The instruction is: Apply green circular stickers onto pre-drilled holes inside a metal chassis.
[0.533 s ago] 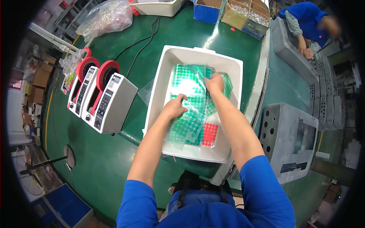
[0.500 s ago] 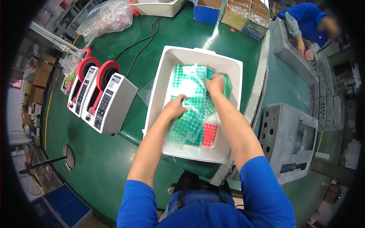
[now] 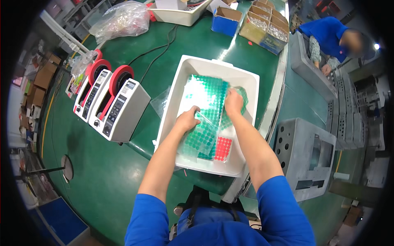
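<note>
A white plastic bin (image 3: 251,135) stands in front of me on the green table. In it lies a stack of sheets of round green stickers (image 3: 207,96), glare whitening its upper left. My left hand (image 3: 188,119) is closed on a clear plastic bag (image 3: 189,149) covering the stack's near part. At the stack's right edge, my right hand (image 3: 233,101) is closed in a pinch on the sheets; its fingertips are partly hidden. More green stickers in clear film (image 3: 243,95) lie beside that hand. A small sheet of red round stickers (image 3: 223,148) rests near the bin's front.
Two white tape dispensers with red reels (image 3: 119,110) stand at left, with a black cable (image 3: 156,57) behind. Cardboard boxes of small parts (image 3: 264,28), a blue box (image 3: 226,21) and another white tray (image 3: 180,15) are farther back. Grey metal housings (image 3: 305,160) and a co-worker (image 3: 328,37) are at right.
The clear film no longer lies over the stack's far part, where the green stickers now show plainly. My right hand has come slightly nearer along the edge. The whole view has shifted a little.
</note>
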Demonstrator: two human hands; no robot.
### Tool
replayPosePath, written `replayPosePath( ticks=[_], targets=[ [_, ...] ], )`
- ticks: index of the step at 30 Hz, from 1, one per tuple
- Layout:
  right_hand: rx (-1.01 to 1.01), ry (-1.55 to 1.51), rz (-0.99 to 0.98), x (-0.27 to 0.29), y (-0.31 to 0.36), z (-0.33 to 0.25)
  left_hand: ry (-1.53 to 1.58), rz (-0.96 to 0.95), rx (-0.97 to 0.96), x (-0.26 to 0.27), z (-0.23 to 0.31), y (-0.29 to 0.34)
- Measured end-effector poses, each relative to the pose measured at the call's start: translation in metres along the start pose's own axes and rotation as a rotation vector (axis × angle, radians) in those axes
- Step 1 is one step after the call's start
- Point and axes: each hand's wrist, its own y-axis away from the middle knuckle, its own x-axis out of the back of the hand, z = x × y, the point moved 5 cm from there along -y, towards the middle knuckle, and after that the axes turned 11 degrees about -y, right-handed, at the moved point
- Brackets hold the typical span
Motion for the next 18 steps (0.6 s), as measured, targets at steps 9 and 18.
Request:
replayPosePath(
  ticks=[9,18],
  targets=[
    [-0.261,-0.083,-0.009,-0.012,0.006,-0.004,0.032,0.004,0.018,0.001,-0.001,0.007],
    [0.080,0.171,0.034,-0.029,0.024,-0.013,0.004,-0.010,0.048,-0.001,-0.002,0.001]
  ],
)
